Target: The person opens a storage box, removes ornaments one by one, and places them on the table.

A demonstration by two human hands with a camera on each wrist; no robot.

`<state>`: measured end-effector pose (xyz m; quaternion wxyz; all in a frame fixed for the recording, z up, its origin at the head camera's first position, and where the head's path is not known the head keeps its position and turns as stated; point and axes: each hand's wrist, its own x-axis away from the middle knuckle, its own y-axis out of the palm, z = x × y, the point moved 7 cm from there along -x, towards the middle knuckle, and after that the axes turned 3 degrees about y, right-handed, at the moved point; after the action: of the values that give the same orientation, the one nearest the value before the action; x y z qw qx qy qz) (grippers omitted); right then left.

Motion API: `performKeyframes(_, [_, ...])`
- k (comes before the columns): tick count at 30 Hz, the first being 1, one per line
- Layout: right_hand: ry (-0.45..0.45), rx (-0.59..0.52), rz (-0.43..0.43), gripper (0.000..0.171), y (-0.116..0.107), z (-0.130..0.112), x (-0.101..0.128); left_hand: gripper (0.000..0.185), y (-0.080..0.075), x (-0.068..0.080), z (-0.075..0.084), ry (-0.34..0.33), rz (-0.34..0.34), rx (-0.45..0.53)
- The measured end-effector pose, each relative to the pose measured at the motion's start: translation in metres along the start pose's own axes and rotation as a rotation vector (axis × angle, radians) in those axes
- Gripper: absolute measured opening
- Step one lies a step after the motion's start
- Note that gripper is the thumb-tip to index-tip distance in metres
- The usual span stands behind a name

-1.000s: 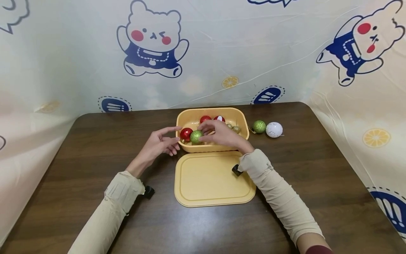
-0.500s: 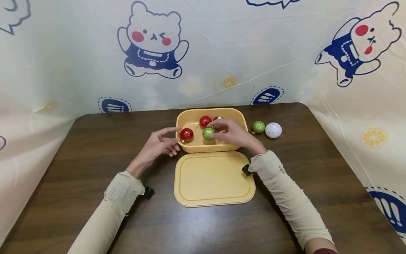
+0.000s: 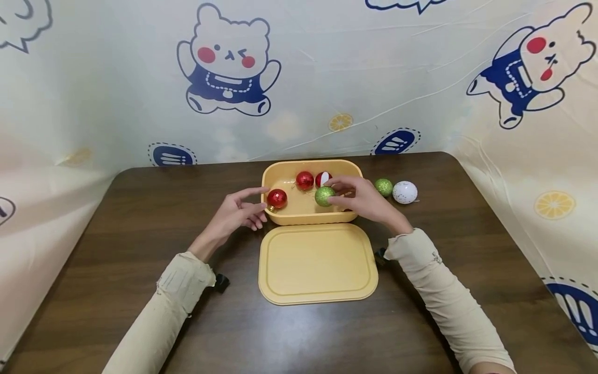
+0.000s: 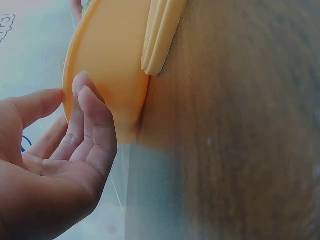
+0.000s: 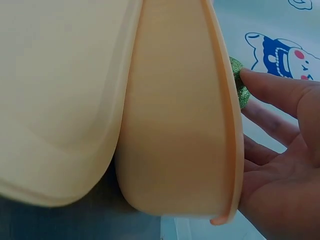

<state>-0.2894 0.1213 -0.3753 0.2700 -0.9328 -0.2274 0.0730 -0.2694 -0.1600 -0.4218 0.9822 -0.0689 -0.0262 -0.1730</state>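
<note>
In the head view, my right hand (image 3: 369,201) pinches a green glitter bauble (image 3: 324,196) between thumb and fingers over the right part of the yellow box (image 3: 308,218). The right wrist view shows the bauble (image 5: 243,96) just past the box rim, partly hidden. My left hand (image 3: 235,210) rests its fingertips on the box's left end, fingers loosely bent. Its thumb touches the rim in the left wrist view. Inside the box lie a red bauble (image 3: 277,198) near the left end, another red bauble (image 3: 304,181) at the back, and a red-and-white ball (image 3: 323,179) beside it.
A flat yellow lid (image 3: 317,265) lies on the dark wooden table (image 3: 187,322) right in front of the box. To the box's right are a second green bauble (image 3: 384,187) and a white speckled ball (image 3: 405,192). A printed curtain (image 3: 303,67) hangs behind the table.
My right hand has moved right with the green bauble, from beside the left red bauble to the box's right half. The left hand has stayed at the left end.
</note>
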Motion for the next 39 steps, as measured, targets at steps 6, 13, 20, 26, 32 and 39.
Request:
performKeyframes(6, [0.053, -0.008, 0.003, 0.038, -0.006, -0.011, 0.011, 0.050, 0.000, 0.000, 0.000, 0.002, 0.003, 0.002])
performKeyframes(13, [0.084, -0.003, 0.031, 0.039, -0.012, 0.001, 0.011, 0.049, 0.000, 0.000, 0.000, 0.002, 0.004, 0.005])
performKeyframes(20, [0.046, 0.013, 0.059, 0.041, -0.020, 0.007, 0.010, 0.050, 0.000, -0.001, -0.002, 0.008, 0.004, 0.009])
performKeyframes(26, [0.059, 0.029, 0.092, 0.041, -0.026, 0.008, 0.014, 0.049, 0.000, -0.001, -0.003, 0.011, 0.007, 0.014])
performKeyframes(32, [0.036, 0.013, 0.109, 0.040, -0.034, 0.009, 0.020, 0.049, -0.001, -0.001, -0.002, 0.008, 0.009, 0.005])
performKeyframes(39, [-0.007, 0.018, 0.151, 0.038, -0.044, 0.005, 0.025, 0.049, 0.000, -0.001, -0.002, 0.015, 0.006, -0.001])
